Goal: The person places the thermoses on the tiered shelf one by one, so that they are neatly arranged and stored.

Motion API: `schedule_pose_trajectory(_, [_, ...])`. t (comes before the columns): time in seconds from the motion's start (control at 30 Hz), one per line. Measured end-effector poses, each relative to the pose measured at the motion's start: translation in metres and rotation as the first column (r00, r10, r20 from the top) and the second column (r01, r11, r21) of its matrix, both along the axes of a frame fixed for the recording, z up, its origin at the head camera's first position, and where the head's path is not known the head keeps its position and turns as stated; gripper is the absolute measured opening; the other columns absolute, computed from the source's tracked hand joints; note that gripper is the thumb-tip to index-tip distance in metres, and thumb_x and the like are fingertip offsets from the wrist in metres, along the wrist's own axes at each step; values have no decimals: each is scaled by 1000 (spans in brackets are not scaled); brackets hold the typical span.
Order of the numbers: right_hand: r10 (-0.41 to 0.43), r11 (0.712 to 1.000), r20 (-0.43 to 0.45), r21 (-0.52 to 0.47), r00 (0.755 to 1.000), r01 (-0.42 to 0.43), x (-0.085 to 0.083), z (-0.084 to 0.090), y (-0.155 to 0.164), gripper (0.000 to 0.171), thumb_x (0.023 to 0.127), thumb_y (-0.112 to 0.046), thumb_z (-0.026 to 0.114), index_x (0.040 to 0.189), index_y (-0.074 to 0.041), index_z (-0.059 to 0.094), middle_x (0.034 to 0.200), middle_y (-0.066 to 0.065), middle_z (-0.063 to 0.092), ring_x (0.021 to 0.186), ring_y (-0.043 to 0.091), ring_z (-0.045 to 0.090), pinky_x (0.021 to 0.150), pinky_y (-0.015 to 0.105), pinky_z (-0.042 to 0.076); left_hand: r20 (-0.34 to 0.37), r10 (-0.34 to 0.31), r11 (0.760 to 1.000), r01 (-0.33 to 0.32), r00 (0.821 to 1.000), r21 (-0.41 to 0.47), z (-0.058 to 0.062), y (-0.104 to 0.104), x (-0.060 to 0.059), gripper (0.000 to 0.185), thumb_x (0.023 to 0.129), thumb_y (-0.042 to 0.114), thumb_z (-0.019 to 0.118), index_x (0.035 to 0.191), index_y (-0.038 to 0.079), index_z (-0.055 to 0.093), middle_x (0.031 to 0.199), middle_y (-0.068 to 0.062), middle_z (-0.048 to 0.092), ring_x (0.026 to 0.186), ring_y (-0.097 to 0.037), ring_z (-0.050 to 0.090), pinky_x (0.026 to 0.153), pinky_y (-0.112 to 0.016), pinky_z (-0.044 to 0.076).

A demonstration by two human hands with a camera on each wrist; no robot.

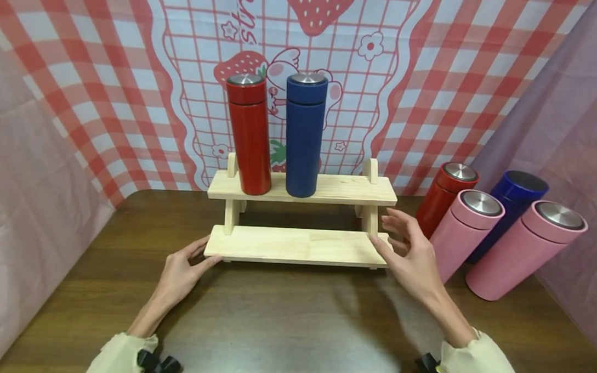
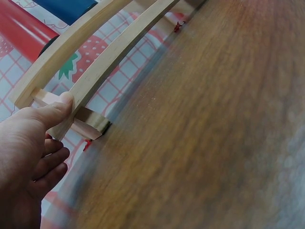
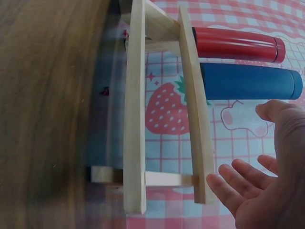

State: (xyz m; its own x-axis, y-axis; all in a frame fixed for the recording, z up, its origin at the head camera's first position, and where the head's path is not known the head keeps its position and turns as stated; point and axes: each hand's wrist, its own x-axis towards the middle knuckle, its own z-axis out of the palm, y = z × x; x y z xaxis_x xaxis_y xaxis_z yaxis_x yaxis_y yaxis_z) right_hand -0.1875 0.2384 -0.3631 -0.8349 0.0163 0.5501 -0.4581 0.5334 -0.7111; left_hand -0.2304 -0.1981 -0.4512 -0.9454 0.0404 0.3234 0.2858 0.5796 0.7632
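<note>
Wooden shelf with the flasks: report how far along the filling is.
Done: a red flask and a blue flask stand upright on the top tier of the wooden shelf. In hand: no flask; the left hand touches the lower tier's left end, and the right hand is open by its right end. Left: the lower tier is bare, and four flasks wait on the table at right.

Dark wooden bench [image 1: 293, 323] with a two-step wooden shelf [image 1: 301, 244] on it.
The shelf stands at the back middle of the bench; its upper step carries a red flask [image 1: 249, 134] and a blue flask [image 1: 304, 136], upright, side by side. To the right, directly on the bench, stand two pink flasks [image 1: 467, 232] [image 1: 525, 250], another red one [image 1: 443, 198] and another blue one [image 1: 514, 200].
</note>
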Motion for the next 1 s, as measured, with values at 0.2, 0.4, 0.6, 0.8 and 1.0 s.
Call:
schedule_pose_trajectory(0.2, [2,1000,-46,-10,999,-3,13,-4,10,57,90,5,77,142,0,54,127,16,66,113,3,61,90,14,51,-1,-5,1000,5,1000,0,-1,0,0,60,94,27,80,143,-3,60,128,-21,68,121,-35,64,97,-53,52])
schedule_pose_trajectory(0.4, [-24,1000,-66,2,998,25,23,-9,23,59,86,11,78,140,3,54,125,16,66,112,-1,61,90,13,50,-3,0,1000,0,1000,2,-1,0,0,59,94,26,80,142,-3,60,128,-20,69,121,-34,64,98,-52,51])
schedule_pose_trajectory(0.6, [-80,997,-52,0,995,80,37,-13,34,59,87,10,78,141,0,55,124,1,66,110,0,63,90,13,51,8,1,1000,-1,1000,0,0,1,0,60,94,27,80,142,-3,60,128,-21,68,122,-34,64,99,-52,50])
schedule_pose_trajectory(0.8, [-112,994,-49,-25,993,111,49,-17,45,61,85,13,77,141,1,56,123,-10,66,105,1,66,87,13,52,17,7,1000,-7,1000,-2,-1,1,0,60,94,26,80,142,-3,60,128,-21,68,121,-33,64,99,-52,51])
schedule_pose_trajectory(1.0, [-129,991,-49,-29,990,128,58,-20,56,62,84,17,76,141,3,55,124,-3,67,105,3,67,85,12,52,16,10,1000,-10,1000,-7,-1,1,-1,60,94,26,80,142,-4,60,128,-21,68,122,-34,64,100,-52,50])
